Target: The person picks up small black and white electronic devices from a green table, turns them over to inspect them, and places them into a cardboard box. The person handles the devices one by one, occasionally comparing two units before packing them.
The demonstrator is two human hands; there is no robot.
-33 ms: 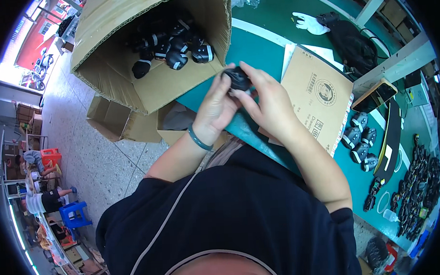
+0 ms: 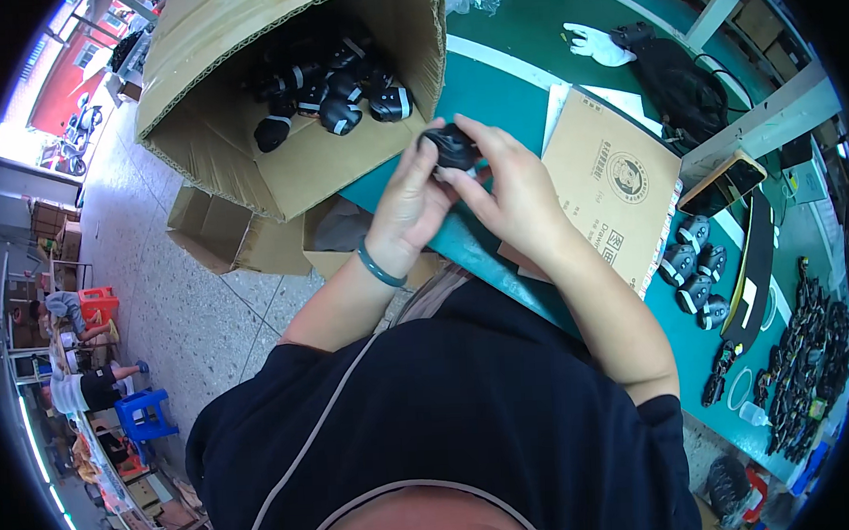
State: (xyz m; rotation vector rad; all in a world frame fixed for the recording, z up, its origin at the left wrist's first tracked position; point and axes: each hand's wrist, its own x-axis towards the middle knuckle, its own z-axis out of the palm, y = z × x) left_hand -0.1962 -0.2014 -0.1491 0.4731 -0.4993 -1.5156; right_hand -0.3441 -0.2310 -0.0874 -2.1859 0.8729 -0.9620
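Both hands meet over the table's near edge, in front of the large carton's mouth, around one small black rounded device. Its dark face shows ridges like coiled cord, and its exact kind cannot be made out. My left hand, with a dark bracelet at the wrist, grips it from the left with thumb and fingers. From the right, my right hand pinches it between thumb and fingers. The fingers hide its underside. Inside the open carton lies a pile of similar black devices with pale bands.
A flat printed cardboard sheet lies right of my hands on the green table. Beyond it are several black-and-grey devices, a propped phone and a heap of black cables. Smaller open boxes stand below the carton.
My hands have shifted slightly left with the black device, and it has turned a little between the fingers. The rest looks the same.
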